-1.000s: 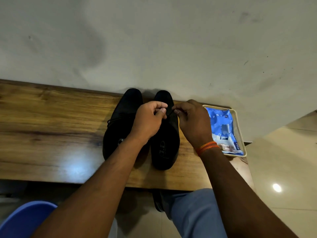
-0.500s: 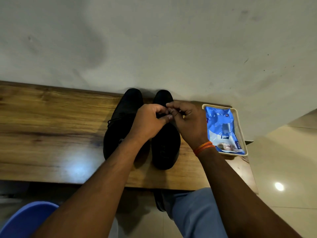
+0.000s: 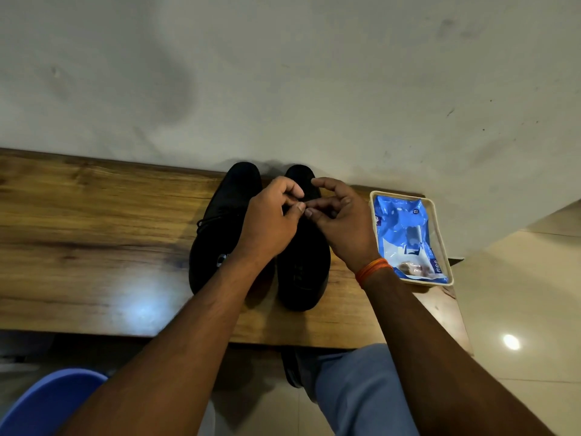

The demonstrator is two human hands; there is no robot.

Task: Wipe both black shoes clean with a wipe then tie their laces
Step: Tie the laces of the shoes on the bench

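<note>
Both hands (image 3: pixel 309 221) seemingly pinch the right shoe's (image 3: pixel 303 269) laces; wipes pack (image 3: pixel 407 234) reads "mee".

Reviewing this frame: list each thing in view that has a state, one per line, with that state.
left hand: fingers curled, pinching the lace over the right shoe
right hand: fingertips pinching the same lace, thumb raised
right shoe: upright on the table, lace being worked
left shoe: upright beside it, laces showing at its side, knot unclear
wipes packet: lying flat in the tray
tray: on the table's right end
</note>
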